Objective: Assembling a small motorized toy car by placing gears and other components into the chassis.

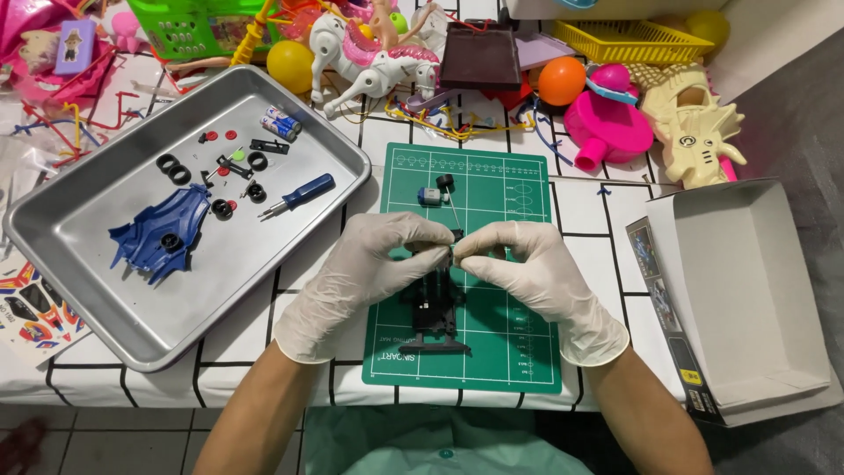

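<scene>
Two gloved hands meet over a green cutting mat (492,352) on the desk (580,211). Left hand (356,277) and right hand (536,273) each have fingertips pressed together, pinching a small black part at the top of a black toy car frame (433,310) that stands on the mat. Just beyond lie a small motor (430,196) and a black wheel (445,182). Left of the mat, a metal tray (114,290) holds a blue car shell (163,233), a screwdriver (303,192) and batteries (281,123). An open cardboard box (747,290) sits to the right.
</scene>
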